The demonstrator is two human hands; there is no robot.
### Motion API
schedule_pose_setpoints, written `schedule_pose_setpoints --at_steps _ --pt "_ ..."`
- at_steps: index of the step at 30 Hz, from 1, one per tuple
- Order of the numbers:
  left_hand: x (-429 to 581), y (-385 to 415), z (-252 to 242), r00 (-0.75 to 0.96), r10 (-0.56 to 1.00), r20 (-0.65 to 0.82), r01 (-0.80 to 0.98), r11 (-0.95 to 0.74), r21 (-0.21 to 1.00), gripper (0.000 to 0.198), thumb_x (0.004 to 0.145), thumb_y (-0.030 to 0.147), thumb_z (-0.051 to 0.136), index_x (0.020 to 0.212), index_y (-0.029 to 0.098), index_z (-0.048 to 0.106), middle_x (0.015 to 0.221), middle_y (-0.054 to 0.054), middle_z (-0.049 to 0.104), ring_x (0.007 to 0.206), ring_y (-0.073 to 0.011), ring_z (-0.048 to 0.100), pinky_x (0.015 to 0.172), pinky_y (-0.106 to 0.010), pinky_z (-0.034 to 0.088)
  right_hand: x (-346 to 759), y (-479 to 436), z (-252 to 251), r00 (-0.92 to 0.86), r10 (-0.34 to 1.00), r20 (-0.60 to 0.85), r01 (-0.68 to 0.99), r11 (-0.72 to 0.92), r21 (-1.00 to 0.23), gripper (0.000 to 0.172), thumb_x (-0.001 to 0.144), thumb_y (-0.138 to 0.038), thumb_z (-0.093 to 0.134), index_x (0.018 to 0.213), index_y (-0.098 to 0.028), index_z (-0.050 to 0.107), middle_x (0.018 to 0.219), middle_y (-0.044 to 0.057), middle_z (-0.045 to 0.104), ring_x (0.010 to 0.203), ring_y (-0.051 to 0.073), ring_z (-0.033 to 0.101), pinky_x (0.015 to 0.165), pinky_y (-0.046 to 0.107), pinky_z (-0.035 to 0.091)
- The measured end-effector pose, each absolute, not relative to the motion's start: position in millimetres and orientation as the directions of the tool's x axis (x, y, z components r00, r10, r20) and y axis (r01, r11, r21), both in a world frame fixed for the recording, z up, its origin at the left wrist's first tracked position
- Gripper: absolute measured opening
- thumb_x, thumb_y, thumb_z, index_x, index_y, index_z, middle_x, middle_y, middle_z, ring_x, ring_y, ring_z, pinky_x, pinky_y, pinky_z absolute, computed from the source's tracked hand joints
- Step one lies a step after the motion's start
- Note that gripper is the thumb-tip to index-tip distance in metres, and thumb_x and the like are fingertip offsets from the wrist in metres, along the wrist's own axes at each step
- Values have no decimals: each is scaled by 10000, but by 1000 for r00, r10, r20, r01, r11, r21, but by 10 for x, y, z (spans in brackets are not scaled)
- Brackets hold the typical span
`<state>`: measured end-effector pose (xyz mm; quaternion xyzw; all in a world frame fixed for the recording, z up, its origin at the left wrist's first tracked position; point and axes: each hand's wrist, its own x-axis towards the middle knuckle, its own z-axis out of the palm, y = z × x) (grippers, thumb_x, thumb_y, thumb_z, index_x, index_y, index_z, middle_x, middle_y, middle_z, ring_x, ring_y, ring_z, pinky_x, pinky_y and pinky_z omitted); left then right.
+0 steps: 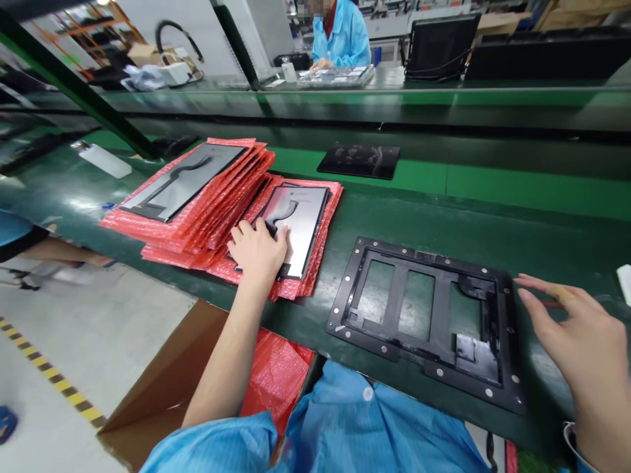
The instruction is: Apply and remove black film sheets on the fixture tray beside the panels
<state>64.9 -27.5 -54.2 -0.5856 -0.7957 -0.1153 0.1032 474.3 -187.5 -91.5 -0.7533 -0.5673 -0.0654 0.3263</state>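
Note:
My left hand [257, 251] rests palm down on the near end of a grey panel [296, 223] that lies on a pile of red bubble-wrap sheets [323, 230]; its fingers are spread over the panel's corner. A second, taller pile of red sheets [207, 210] with another grey panel [187, 179] on top sits just to the left. My right hand [576, 341] hovers with fingers apart beside the right edge of a black frame fixture [426, 315] lying flat on the green bench, holding nothing.
A dark glossy panel [359, 160] lies farther back on the green belt. A white bottle [104, 160] lies at left. An open cardboard box [162, 387] with red wrap stands below the bench. A person in a blue coat [340, 36] works at the far bench.

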Motion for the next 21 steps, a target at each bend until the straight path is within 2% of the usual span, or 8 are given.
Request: schedule_pose_setpoints --at_steps 5,9,13,15,18,21 --pt "517 -381 -472 -370 879 300 929 354 109 512 873 510 529 1109 70 646 1217 -336 588 1163 -507 528 912 -632 424 4740 -1887 -907 340 818 464 904 -149 -400 419 873 -523 448 933 -241 754 923 49 739 719 238 673 628 361 507" --pt "289 -561 -463 -434 871 230 900 406 159 527 853 579 524 1088 119 630 1152 -309 633 1058 -501 607 885 -631 440 4716 -1899 -878 307 824 476 918 -125 -377 416 890 -507 443 924 -229 751 922 53 740 772 242 683 616 346 496" --pt "93 -618 -440 -506 845 176 845 444 297 554 758 606 646 1097 170 602 1040 -241 684 1044 -478 624 875 -570 450 4708 -1907 -869 286 804 521 929 -100 -355 429 910 -511 433 948 -223 749 903 48 738 761 231 679 597 335 481" --pt "17 -598 -414 -527 841 125 784 424 454 559 670 591 726 1036 184 608 859 -153 691 954 -416 646 841 -501 460 4714 -1908 -879 285 804 522 931 -103 -350 433 913 -513 429 953 -226 750 893 47 736 756 228 676 588 334 474" --pt "-44 -563 -371 -474 880 -18 600 338 725 504 522 562 800 818 194 622 639 -22 600 694 -254 604 694 -365 457 4720 -1905 -896 303 809 503 925 -123 -360 436 903 -527 431 953 -238 753 893 41 735 750 230 675 589 338 471" --pt "-28 -557 -331 -378 916 -138 416 301 858 446 451 510 814 658 195 576 581 13 559 548 -143 500 552 -277 410 4725 -1903 -898 332 812 480 914 -150 -377 434 889 -531 445 960 -239 757 896 38 734 730 228 672 590 339 467"
